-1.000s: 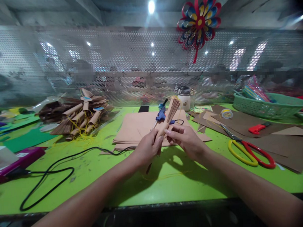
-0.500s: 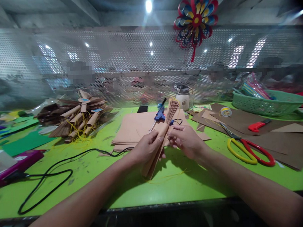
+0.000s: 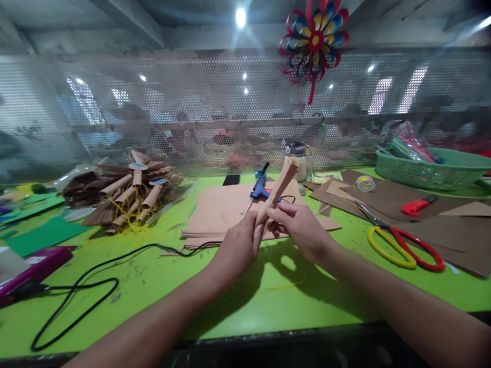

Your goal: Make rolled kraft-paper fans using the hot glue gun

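Observation:
A folded, pleated brown paper fan is held up at a slant above the table, its pleated end pointing away from me. My left hand is wrapped round its lower part, hiding the near end. The closed fingers of my right hand pinch its right side, the thumb resting on the paper. Just behind the fan, a blue glue gun lies on a stack of light brown paper sheets. A bit of yellow string lies on the table below my hands.
Scissors, dark brown paper, a red-handled cutter, a tape roll and a green basket are at right. At left are several finished paper fans, a black cord and a purple device. A bottle stands behind.
The fan's near end swung into view below my left hand half a second ago and is now hidden again. Both hands stay at the fan; my right thumb is back on the paper.

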`<state>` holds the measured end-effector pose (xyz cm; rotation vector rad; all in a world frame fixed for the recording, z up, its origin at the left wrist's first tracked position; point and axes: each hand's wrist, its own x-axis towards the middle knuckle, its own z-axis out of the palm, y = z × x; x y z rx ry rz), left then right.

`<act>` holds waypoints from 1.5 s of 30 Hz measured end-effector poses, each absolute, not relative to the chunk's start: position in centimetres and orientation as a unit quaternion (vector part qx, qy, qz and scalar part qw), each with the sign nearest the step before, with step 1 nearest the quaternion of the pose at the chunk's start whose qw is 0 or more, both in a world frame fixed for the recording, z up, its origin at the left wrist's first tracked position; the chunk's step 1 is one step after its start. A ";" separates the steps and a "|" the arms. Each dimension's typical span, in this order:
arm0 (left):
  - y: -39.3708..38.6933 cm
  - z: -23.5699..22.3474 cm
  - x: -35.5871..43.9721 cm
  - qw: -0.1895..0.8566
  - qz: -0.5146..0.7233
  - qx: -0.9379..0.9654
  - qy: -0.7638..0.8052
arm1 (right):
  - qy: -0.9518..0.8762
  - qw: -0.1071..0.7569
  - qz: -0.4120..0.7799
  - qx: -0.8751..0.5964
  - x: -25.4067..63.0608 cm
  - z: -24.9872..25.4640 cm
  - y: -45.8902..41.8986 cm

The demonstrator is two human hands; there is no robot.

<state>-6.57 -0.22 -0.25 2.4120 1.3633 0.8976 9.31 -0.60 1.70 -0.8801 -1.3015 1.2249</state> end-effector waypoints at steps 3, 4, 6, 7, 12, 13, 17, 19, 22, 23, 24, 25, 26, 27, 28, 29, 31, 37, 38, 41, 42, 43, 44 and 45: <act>-0.4 -0.2 -6.5 0.132 0.312 0.824 0.453 | -0.548 0.554 0.491 -0.389 9.4 1.3 -0.3; -0.5 -0.1 -6.4 0.158 0.321 0.819 0.449 | -0.547 0.556 0.487 -0.392 9.4 1.2 -0.2; -0.7 0.0 -6.2 0.248 0.338 0.796 0.438 | -0.545 0.559 0.489 -0.389 9.5 1.0 0.0; -0.7 0.1 -6.2 0.308 0.339 0.780 0.426 | -0.543 0.560 0.493 -0.386 9.6 0.9 0.1; -1.2 0.7 -6.3 0.583 0.324 0.655 0.355 | -0.528 0.551 0.527 -0.374 9.8 0.6 0.5; -1.2 0.8 -6.4 0.627 0.322 0.624 0.336 | -0.526 0.548 0.534 -0.372 9.9 0.6 0.5; -1.3 1.0 -6.8 0.756 0.294 0.528 0.250 | -0.530 0.528 0.558 -0.360 10.1 0.9 0.4; -1.2 1.0 -6.9 0.779 0.281 0.512 0.227 | -0.535 0.519 0.567 -0.350 10.2 1.1 0.3; -1.1 0.7 -6.7 0.761 0.280 0.536 0.235 | -0.555 0.512 0.556 -0.348 10.2 1.3 0.2; -1.1 0.5 -6.5 0.730 0.291 0.562 0.257 | -0.563 0.512 0.544 -0.354 10.2 1.4 0.2; -1.0 0.4 -6.3 0.679 0.310 0.599 0.291 | -0.571 0.514 0.528 -0.362 10.1 1.4 0.1; -1.0 0.2 -6.2 0.603 0.333 0.643 0.334 | -0.578 0.518 0.511 -0.369 10.0 1.4 0.1; -1.0 0.2 -6.0 0.508 0.353 0.688 0.379 | -0.585 0.521 0.495 -0.375 9.9 1.4 0.0; -1.0 0.1 -6.0 0.405 0.365 0.725 0.422 | -0.591 0.526 0.482 -0.378 9.8 1.5 -0.1; -1.1 0.2 -5.9 0.308 0.364 0.751 0.456 | -0.596 0.531 0.470 -0.376 9.7 1.5 -0.2; -1.1 0.2 -5.9 0.233 0.355 0.768 0.480 | -0.603 0.534 0.461 -0.373 9.7 1.5 -0.2; -1.2 0.4 -6.1 0.162 0.331 0.785 0.497 | -0.616 0.535 0.444 -0.369 9.7 1.5 -0.3; -1.0 0.6 -6.1 0.270 0.333 0.787 0.443 | -0.633 0.539 0.400 -0.387 9.8 1.3 -0.3; -1.0 0.6 -6.1 0.279 0.338 0.785 0.438 | -0.633 0.540 0.396 -0.389 9.7 1.4 -0.4; -1.2 0.7 -5.9 0.241 0.363 0.781 0.447 | -0.619 0.553 0.401 -0.389 9.2 1.5 -0.7; -1.3 0.6 -5.8 0.214 0.369 0.782 0.455 | -0.610 0.562 0.402 -0.388 8.9 1.6 -0.8; -1.5 0.6 -5.7 0.187 0.372 0.783 0.462 | -0.603 0.571 0.402 -0.387 8.7 1.7 -1.0; -1.6 0.6 -5.7 0.164 0.371 0.785 0.468 | -0.598 0.579 0.400 -0.385 8.5 1.7 -1.1; -1.7 0.7 -5.8 0.153 0.368 0.787 0.471 | -0.595 0.585 0.397 -0.382 8.3 1.8 -1.2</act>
